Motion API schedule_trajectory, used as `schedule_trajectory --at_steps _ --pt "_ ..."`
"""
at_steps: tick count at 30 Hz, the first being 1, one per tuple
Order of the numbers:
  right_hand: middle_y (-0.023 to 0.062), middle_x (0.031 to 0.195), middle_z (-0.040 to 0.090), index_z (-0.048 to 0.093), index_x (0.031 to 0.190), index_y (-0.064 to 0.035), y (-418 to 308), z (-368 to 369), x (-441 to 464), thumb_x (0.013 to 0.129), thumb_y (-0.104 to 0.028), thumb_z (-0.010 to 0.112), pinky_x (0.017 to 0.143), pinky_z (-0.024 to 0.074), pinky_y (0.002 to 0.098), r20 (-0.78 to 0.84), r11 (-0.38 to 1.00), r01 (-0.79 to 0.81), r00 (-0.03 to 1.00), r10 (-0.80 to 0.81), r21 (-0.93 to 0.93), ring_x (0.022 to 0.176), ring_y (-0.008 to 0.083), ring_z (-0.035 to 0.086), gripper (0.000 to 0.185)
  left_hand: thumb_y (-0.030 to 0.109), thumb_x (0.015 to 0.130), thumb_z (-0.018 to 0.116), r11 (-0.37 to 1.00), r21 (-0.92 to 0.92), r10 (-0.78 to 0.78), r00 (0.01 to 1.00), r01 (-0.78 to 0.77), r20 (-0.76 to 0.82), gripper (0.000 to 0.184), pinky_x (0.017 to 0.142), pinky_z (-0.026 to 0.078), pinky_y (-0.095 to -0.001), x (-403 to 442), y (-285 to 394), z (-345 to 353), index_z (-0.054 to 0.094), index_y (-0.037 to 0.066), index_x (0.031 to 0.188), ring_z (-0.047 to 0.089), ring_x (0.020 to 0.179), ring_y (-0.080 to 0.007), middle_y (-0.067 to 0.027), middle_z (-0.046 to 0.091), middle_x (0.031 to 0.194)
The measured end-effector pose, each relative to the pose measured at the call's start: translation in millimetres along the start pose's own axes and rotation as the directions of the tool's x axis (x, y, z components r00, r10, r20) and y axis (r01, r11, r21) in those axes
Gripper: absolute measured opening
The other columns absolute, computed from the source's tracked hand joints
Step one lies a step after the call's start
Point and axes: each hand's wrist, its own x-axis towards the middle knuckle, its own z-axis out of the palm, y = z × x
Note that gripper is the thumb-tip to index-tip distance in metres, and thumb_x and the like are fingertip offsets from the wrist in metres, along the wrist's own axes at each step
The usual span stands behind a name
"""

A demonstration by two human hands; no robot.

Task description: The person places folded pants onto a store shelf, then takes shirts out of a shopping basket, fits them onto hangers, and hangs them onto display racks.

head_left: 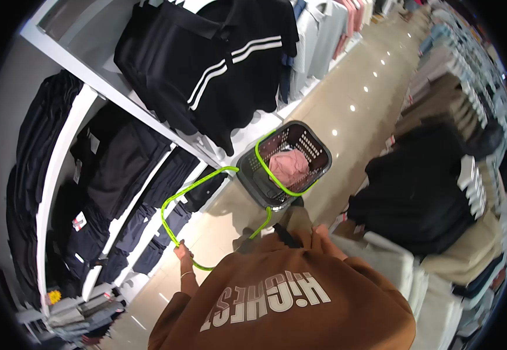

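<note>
The left hand was curled round the long green handle, probably the best hold on the stiff, light-looking basket on the floor. Whether the right hand gripped anything, I couldn't tell.

We saw a dark, perforated, open-topped shopping basket on the glossy floor, a short lime-green handle along its rim and a long lime-green pull handle extended.

"highest" lettering, upside down, on brown top
</note>
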Motion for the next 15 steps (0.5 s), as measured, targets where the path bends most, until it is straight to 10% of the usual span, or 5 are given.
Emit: schedule_trajectory --at_steps 4,11,15 --pt "0.0259 0.083 0.064 0.063 0.084 0.0075 -20 -59 53 0.071 -0.025 0.057 0.072 0.0499 0.0404 -0.117 0.988 0.139 0.982 -0.146 -0.067 0.081 0.0387 0.063 0.035 0.024 0.081 0.058 0.998 0.058 0.001 0.995 0.005 -0.103 0.029 0.028 0.027 -0.0308 -35 -9 39 0.042 0.004 0.069 0.035 0.030 -0.0150 -0.0009 0.036 0.045" --pt "0.0155 0.071 0.063 0.062 0.083 0.0047 -67 -140 108 0.074 -0.016 0.050 0.052 0.0501 0.0360 0.280 0.969 0.173 0.935 -0.218 0.177 0.061 0.0237 0.063 0.025 0.030 0.084 0.059 0.999 0.018 -0.050 0.998 0.050 -0.030 0.034 0.027 0.023 -0.0280 -118 11 110 0.036 0.008 0.072 0.031 0.030 -0.0125 0.0015 0.031 0.045" --pt "0.0156 0.074 0.065 0.064 0.085 0.0017 -65 -124 127 0.075 -0.017 0.051 0.054 0.0502 0.0344 0.249 0.960 0.239 0.930 -0.270 0.149 0.062 0.0238 0.064 0.024 0.031 0.083 0.059 0.998 -0.013 -0.068 0.996 0.069 0.053 0.034 0.027 0.023 -0.0286 -140 23 144 0.034 0.012 0.072 0.029 0.029 -0.0128 0.0023 0.027 0.043"
